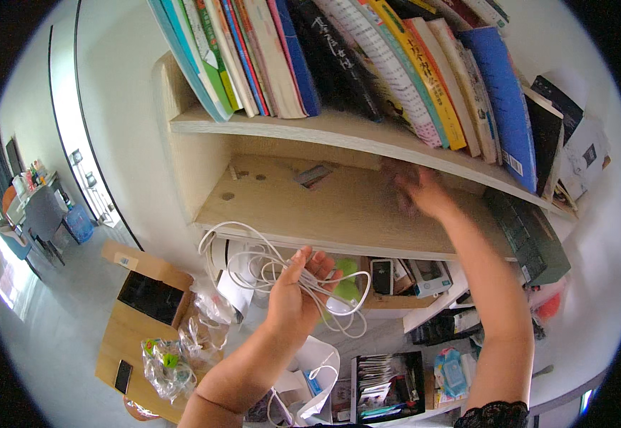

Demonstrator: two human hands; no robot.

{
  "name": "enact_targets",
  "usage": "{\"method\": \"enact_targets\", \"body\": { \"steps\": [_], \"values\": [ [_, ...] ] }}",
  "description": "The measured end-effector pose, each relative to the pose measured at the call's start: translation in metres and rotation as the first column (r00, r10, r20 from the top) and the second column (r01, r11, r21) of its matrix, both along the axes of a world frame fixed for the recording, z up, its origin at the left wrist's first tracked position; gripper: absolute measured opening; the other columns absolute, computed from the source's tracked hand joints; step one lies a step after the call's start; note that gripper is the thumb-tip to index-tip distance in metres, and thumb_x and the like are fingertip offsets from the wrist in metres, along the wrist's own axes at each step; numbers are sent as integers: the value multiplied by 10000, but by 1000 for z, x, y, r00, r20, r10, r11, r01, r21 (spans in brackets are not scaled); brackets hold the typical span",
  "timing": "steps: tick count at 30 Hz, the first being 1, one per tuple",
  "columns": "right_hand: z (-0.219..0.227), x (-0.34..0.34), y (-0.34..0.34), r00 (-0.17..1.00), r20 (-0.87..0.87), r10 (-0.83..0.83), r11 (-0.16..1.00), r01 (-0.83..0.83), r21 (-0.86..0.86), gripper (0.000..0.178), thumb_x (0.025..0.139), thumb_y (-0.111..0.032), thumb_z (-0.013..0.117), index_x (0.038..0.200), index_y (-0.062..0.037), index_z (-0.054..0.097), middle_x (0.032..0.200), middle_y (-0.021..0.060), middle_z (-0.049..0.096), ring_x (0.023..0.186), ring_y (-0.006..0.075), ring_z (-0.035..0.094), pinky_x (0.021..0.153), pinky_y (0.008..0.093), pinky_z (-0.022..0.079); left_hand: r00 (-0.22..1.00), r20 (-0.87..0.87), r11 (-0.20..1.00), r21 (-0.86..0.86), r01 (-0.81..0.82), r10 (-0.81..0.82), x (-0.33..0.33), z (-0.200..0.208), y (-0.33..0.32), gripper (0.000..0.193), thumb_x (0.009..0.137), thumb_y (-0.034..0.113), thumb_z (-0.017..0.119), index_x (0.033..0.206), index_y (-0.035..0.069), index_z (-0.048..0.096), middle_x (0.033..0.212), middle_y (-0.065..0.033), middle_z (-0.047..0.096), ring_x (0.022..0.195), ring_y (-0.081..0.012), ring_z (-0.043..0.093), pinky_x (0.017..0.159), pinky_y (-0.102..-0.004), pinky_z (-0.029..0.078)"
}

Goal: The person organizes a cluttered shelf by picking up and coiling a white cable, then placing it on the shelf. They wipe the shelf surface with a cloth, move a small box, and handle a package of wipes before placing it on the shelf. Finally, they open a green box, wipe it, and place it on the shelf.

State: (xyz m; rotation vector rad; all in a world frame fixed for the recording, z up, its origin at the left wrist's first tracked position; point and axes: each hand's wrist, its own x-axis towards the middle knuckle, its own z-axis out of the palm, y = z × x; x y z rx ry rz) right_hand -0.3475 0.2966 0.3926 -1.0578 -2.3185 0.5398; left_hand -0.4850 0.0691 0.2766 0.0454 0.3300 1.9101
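Near six o'clock, the left hand [293,296] is holding the white cable [268,267] in loose loops; its grip is pinching the strands between thumb and curled fingers, probably so that they are not falling apart. Near half past two, the right hand [420,189] is appearing blurred over the wooden shelf [289,207], so I cannot tell its grip. Near twelve, a flat card [313,177] is lying.

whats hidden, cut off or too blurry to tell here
All in the head view:
- right hand: blurred, so whether it holds anything is unclear
- cable: partly covered by the left hand
- black book: top cut off by the upper edge
- phone: screen details too small
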Motion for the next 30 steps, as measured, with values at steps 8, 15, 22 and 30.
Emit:
{"method": "enact_targets", "body": {
  "steps": [8,15,22,30],
  "values": [
    [-17,-89,27,915,404,0,862,-205,463,505,867,-399,546,1182,-4,522,1149,214,569,1074,324,537,939,416,404,998,37,997,-52,-58,60,-15,-6,-17,107,901,181,564,958,91,564,889,-72,605,854,-238,594,844,-465,495],
    [8,-128,33,957,188,222,950,-256,181,464,872,-393,555,1144,-17,551,985,169,632,876,246,610,805,394,475,993,46,994,-26,-106,107,-38,-2,-23,105,908,182,548,936,89,586,868,-72,633,830,-246,626,822,-473,514],
    [-49,-149,75,965,179,193,597,-260,759,418,889,-372,548,1162,-57,559,976,148,628,891,241,596,790,390,468,990,57,991,-23,-131,132,-50,4,-25,91,904,179,552,937,99,582,876,-68,637,829,-238,628,829,-473,504],
    [-42,-147,95,984,82,156,816,-175,551,387,885,-360,561,1110,-44,577,1023,149,622,992,238,570,866,398,440,993,83,996,12,-85,84,-50,-2,-21,100,893,182,570,942,96,580,877,-69,640,853,-245,621,835,-485,496]
  ]
}}
